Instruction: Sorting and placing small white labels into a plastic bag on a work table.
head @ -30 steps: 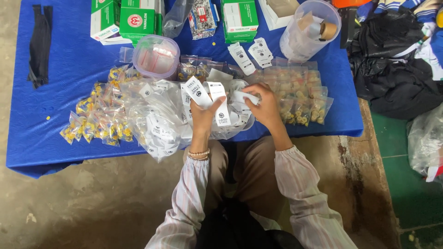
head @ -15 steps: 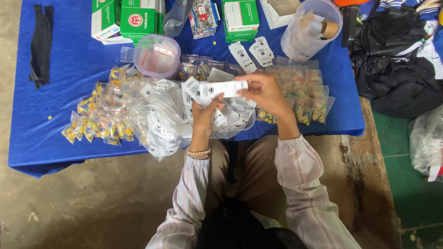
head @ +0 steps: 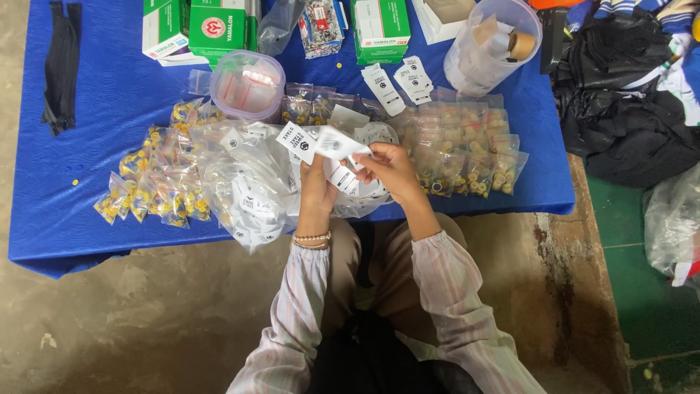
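Both hands' grip closed on white paper tags (head: 321,144): left hand (head: 317,182) beneath, right hand (head: 390,169) pinching right edge.

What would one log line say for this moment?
left hand: holds white tags | right hand: pinches one tag | blue table

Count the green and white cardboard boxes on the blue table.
3: two green and white cardboard boxes side by side at the far left edge, one farther right. More may lie beyond the frame.
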